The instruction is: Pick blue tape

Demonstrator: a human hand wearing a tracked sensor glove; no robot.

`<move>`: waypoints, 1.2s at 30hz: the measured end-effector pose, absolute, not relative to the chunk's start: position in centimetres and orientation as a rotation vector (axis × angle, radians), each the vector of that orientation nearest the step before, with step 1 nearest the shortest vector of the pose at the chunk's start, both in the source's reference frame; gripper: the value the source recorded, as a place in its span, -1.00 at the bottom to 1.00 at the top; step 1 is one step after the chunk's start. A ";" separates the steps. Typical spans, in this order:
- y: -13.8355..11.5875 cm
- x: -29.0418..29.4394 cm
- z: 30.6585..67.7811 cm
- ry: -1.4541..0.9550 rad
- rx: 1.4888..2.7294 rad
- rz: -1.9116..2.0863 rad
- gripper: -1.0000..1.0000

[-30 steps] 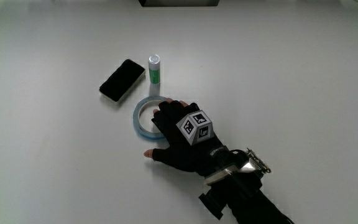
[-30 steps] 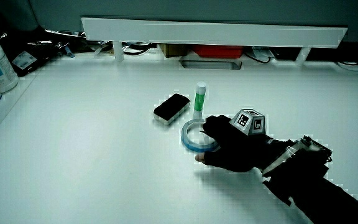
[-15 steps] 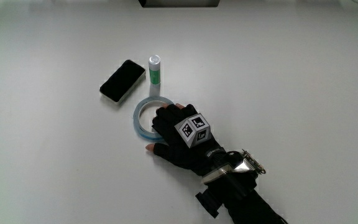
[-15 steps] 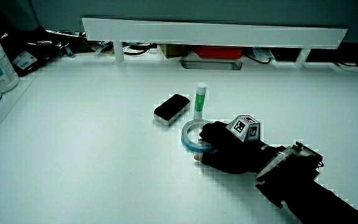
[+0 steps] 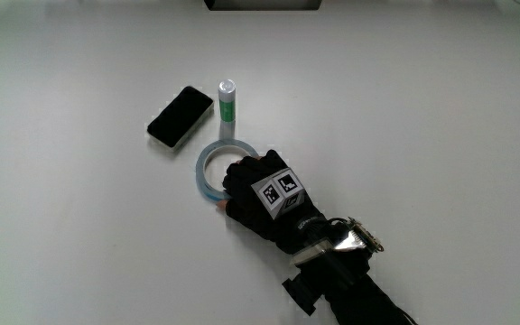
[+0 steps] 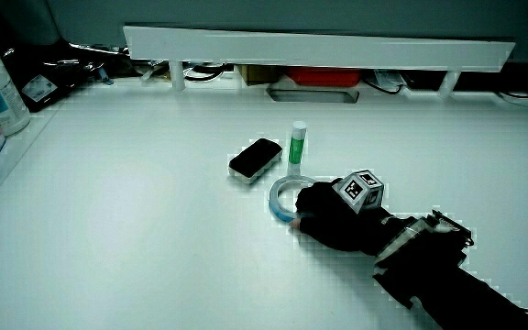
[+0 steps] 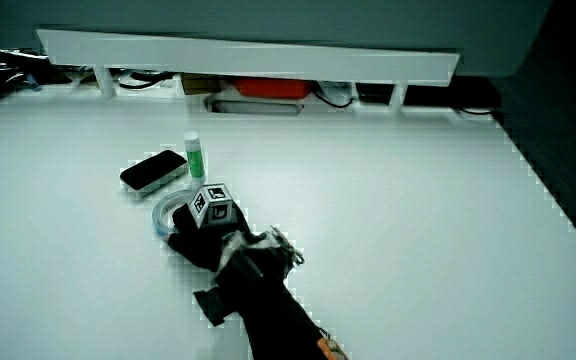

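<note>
Hands first: only one is at work, the gloved hand (image 5: 262, 194), lying on the part of the blue tape (image 5: 208, 169) nearest the person, with its patterned cube (image 5: 276, 191) facing up. The fingers curl down over the ring's rim, and a bare fingertip shows just beside the tape's outer edge, so I judge the hand is clenching on the tape rather than merely resting on it. In a side view the hand (image 6: 330, 218) covers that same part of the ring while the rest of the tape (image 6: 282, 195) lies flat on the tabletop (image 5: 422, 117).

Taking the tape as landmark: the green-capped tube (image 5: 227, 101) stands upright just beside the tape, farther from the person, and the black phone (image 5: 180, 116) lies near the tape, beside the tube.

The step in hand looks like closing the grasp; the lift has not yet begun. The next move calls for a firm pinch across the thin rim, then a straight rise that does not knock the tube.

Compared with a second ago, the fingers have drawn in tighter over the ring and the thumb tip has tucked closer to it; the tape, tube and phone lie as they did.
</note>
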State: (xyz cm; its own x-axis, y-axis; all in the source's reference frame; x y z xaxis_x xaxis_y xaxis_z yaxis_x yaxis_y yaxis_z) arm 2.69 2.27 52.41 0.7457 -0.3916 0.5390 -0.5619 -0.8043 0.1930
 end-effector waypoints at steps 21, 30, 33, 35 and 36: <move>2.8 3.5 47.3 -0.821 2.619 0.745 1.00; 4.3 6.3 43.0 -0.864 2.689 0.735 1.00; 4.7 7.3 41.6 -0.879 2.723 0.734 1.00; 4.8 8.1 40.9 -0.867 2.723 0.744 1.00; 4.9 8.4 40.3 -0.863 2.725 0.751 1.00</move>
State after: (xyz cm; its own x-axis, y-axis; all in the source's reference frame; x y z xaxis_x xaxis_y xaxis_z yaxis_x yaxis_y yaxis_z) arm 8.43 4.91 40.32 0.7030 -0.4864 0.5188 -0.5808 -0.8137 0.0239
